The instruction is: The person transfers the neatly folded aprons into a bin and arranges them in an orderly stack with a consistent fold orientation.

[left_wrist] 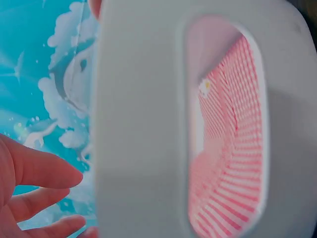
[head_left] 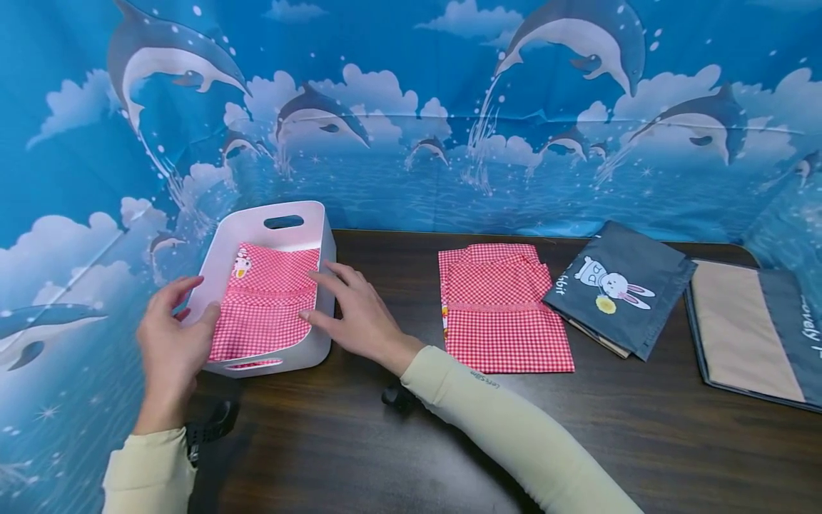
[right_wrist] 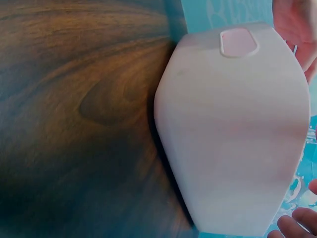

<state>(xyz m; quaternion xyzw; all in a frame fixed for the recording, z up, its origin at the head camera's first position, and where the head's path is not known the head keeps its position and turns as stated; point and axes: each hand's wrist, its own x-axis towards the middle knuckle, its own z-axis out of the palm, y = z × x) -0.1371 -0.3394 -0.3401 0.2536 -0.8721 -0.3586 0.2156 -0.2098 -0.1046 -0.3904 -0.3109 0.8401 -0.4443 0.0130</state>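
A white plastic storage bin (head_left: 326,250) with oval handle holes stands on the table at left. Inside lies a folded red-and-white checked cloth (head_left: 266,310) with a small cartoon figure at its upper left; it also shows through the handle hole in the left wrist view. My left hand (head_left: 173,335) is at the bin's left rim, thumb and fingers spread. Over the right rim is my right hand (head_left: 359,314), its fingers extended above the cloth's right edge. Neither hand grips anything. In the right wrist view, the bin's outer wall (right_wrist: 228,134) fills the middle, fingertips at lower right.
Right of the bin lies another folded red checked cloth (head_left: 507,314). Beside it is a dark folded cloth (head_left: 616,285) with a rabbit print, then a beige-and-dark folded cloth (head_left: 748,328). A dolphin-print curtain (head_left: 411,185) hangs behind the dark wooden table (head_left: 334,442).
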